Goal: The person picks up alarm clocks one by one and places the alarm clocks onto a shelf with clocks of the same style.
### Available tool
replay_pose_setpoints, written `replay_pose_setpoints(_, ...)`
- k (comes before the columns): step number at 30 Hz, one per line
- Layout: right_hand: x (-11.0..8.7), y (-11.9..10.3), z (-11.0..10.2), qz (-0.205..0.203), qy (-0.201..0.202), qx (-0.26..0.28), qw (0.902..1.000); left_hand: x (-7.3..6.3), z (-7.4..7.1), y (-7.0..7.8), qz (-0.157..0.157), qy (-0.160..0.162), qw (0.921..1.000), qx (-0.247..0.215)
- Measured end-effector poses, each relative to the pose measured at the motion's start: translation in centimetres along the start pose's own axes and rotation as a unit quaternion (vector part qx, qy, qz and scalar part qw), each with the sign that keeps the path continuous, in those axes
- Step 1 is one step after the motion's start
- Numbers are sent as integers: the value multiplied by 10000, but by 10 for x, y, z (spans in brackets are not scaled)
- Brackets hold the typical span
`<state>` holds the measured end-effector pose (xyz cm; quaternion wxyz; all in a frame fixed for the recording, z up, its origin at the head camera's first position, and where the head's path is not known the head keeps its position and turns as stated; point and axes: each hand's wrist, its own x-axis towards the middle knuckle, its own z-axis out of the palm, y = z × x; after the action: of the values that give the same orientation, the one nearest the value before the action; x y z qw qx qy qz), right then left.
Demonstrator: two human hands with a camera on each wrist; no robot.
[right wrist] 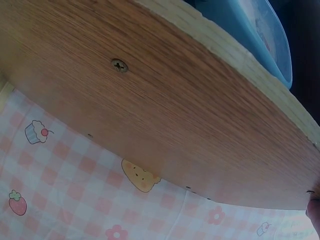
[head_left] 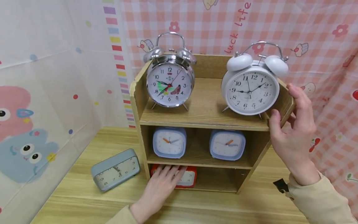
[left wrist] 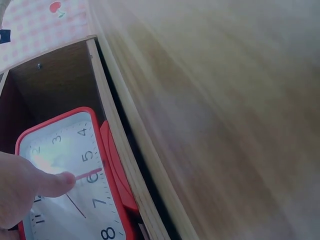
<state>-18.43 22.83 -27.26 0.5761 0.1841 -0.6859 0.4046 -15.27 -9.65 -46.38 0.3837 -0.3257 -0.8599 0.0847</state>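
Note:
My left hand (head_left: 163,183) reaches into the bottom left compartment of a small wooden shelf (head_left: 201,125). Its extended fingers lie against the front of a red alarm clock (head_left: 191,176), and the left wrist view has the thumb (left wrist: 55,183) touching the clock's white face (left wrist: 75,145). Whether fingertips reach behind the clock is hidden. With my right hand (head_left: 293,133) I grip the shelf's right side panel (right wrist: 165,115), thumb at its front edge. Close to that hand, a white twin-bell alarm clock (head_left: 253,93) stands on the top board.
A silver twin-bell clock (head_left: 169,84) occupies the top board's left side. Two blue clocks, one left (head_left: 169,143) and one right (head_left: 227,145), sit on the middle level. Left of the shelf, a grey-blue clock (head_left: 116,171) lies tilted back on the wooden table (head_left: 84,207). Patterned curtains (head_left: 207,28) hang behind.

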Motion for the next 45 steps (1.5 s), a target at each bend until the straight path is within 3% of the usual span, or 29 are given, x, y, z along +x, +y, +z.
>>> replay_pose_setpoints(9,0,0,1,-4,41,-2,10000,1,3,-6,16,-133,9999,101)
replay_pose_setpoints(16,0,-1,1,-7,73,-21,10000,3,7,-9,41,-9,9999,136)
replay_pose_setpoints(31,0,1,0,-1,-11,-31,10000,0,10,-8,-25,-138,9997,216)
replay_pose_setpoints(37,-1,2,-1,-17,-26,-51,10000,-1,8,-8,107,-289,9992,252)
replay_pose_setpoints(45,-1,3,-2,-52,-75,-106,9999,-11,3,-10,437,-27,9990,-71)
